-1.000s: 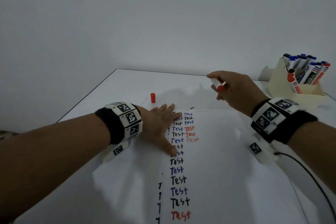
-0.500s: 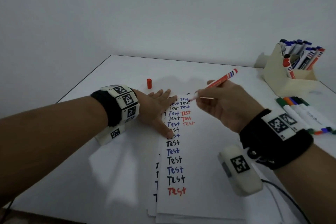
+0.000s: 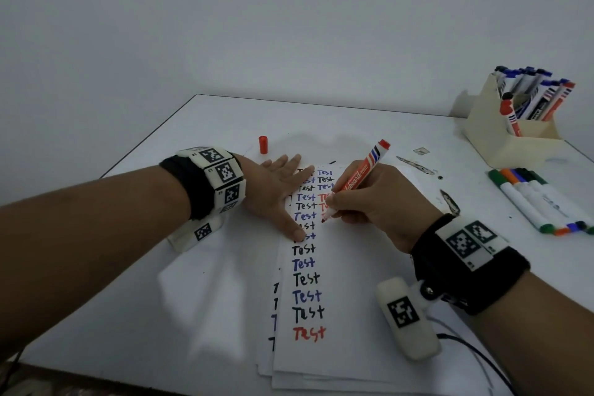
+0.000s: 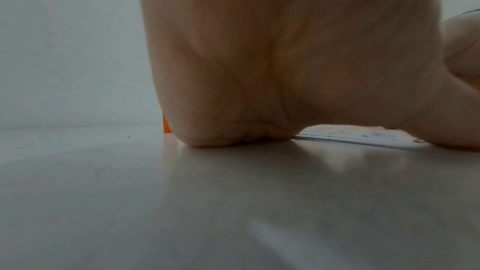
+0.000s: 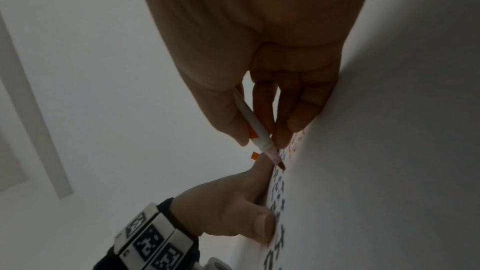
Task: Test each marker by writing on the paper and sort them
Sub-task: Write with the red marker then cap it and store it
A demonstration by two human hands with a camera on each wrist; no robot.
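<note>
My right hand (image 3: 369,199) grips an uncapped red whiteboard marker (image 3: 361,175) in a writing hold. Its tip (image 3: 324,219) is down at the paper (image 3: 347,267), under the column of red and blue "Test" words. In the right wrist view the marker (image 5: 255,128) is pinched between thumb and fingers. My left hand (image 3: 279,190) lies flat and spread on the paper's left edge, thumb pressing by the first column. The marker's red cap (image 3: 263,144) stands on the table beyond the left hand.
A cream holder (image 3: 501,138) with several blue and red markers stands at the back right. Several capped markers (image 3: 540,199) lie side by side on the white table (image 3: 112,283) to the right. More sheets sit stacked under the paper. A cable runs near my right wrist.
My right hand came down from mid-air with the red marker, turned it into a writing hold and brought its tip to the paper. The left hand stayed flat on the sheet.
</note>
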